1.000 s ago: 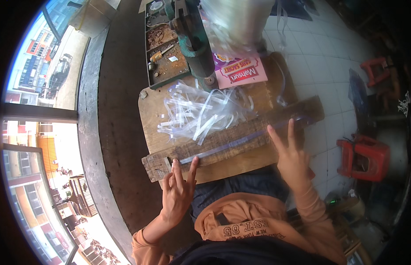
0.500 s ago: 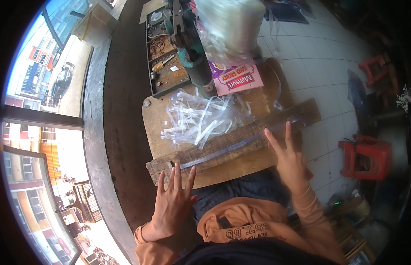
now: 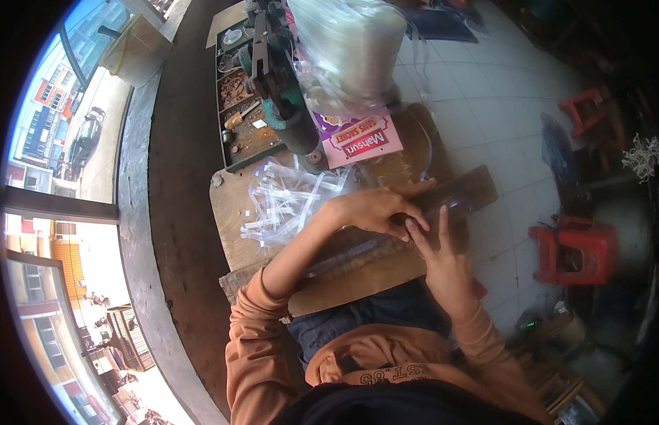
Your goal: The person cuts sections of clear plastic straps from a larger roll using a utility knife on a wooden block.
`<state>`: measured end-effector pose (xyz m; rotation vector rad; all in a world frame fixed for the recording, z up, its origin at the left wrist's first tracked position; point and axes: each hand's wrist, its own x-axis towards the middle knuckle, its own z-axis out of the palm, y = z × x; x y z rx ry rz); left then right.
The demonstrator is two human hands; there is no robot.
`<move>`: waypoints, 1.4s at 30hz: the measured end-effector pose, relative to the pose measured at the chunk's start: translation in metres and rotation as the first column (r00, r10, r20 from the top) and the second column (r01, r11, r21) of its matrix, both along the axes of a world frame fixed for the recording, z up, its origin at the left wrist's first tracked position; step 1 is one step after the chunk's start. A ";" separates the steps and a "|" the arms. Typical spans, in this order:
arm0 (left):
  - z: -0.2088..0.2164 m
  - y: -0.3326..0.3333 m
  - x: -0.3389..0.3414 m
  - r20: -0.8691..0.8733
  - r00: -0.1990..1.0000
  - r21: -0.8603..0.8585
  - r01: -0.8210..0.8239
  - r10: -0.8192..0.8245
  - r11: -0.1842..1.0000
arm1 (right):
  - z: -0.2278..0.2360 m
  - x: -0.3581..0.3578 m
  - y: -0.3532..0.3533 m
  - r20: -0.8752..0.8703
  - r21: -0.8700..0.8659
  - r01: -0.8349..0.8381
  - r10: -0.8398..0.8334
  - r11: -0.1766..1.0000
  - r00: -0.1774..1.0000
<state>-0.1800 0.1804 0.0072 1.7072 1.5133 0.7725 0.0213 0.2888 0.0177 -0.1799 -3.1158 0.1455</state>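
Note:
A long dark wooden board (image 3: pixel 478 188) lies across the near part of the worktable, with a narrow translucent plastic strip (image 3: pixel 354 251) along it. My left hand (image 3: pixel 372 210) reaches across the board beside my right hand, its thumb and forefinger curved but apart and one finger stretched out. My right hand (image 3: pixel 450 273) has two fingers spread in a V at the strip's right part; the other fingers are folded out of sight. The fingertips of both hands meet or nearly meet. A heap of clear plastic strips (image 3: pixel 290 202) lies beyond the board.
A green hand press (image 3: pixel 297 127) stands behind the heap, beside a compartmented tray (image 3: pixel 248 145) of small parts. A pink box (image 3: pixel 365 142) and a large plastic-wrapped roll (image 3: pixel 358 57) are to its right. A red stool (image 3: pixel 577 251) stands on the tiled floor.
My left hand has moved from the board's left end across to my right hand, its fingers now curved. My right hand stays near the strip's right part. The view has shifted slightly.

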 end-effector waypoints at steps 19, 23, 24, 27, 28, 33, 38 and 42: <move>-0.018 0.002 -0.010 0.190 0.982 -0.085 0.035 -0.019 0.996 | -0.009 0.012 0.009 -0.374 -0.495 -0.079 -0.130 0.866 0.918; -0.018 0.000 -0.010 0.230 0.973 -0.128 0.029 0.001 0.991 | 0.004 0.010 0.001 -0.187 -0.548 -0.034 -0.082 0.836 0.979; -0.019 -0.001 -0.010 0.225 0.974 -0.133 0.028 0.003 0.991 | 0.004 0.008 0.000 -0.173 -0.567 -0.034 -0.078 0.823 0.982; -0.021 0.001 -0.009 0.215 0.977 -0.104 0.008 0.015 0.995 | 0.011 0.004 -0.005 -0.126 -0.614 0.026 -0.130 0.789 0.983; -0.022 0.000 -0.008 0.207 0.978 -0.076 -0.015 0.030 0.997 | 0.008 0.006 -0.004 -0.113 -0.598 0.021 -0.111 0.801 0.987; -0.019 0.002 -0.010 0.260 0.966 -0.196 0.050 0.003 0.979 | 0.006 0.002 -0.011 0.186 -0.526 0.289 -0.224 0.800 0.957; -0.019 0.002 -0.012 0.270 0.963 -0.153 0.054 -0.011 0.987 | 0.000 -0.002 -0.020 0.143 -0.581 0.327 -0.303 0.746 0.942; -0.021 0.001 -0.011 0.284 0.959 -0.144 0.057 -0.014 0.988 | 0.002 -0.003 -0.021 0.221 -0.586 0.381 -0.311 0.715 0.924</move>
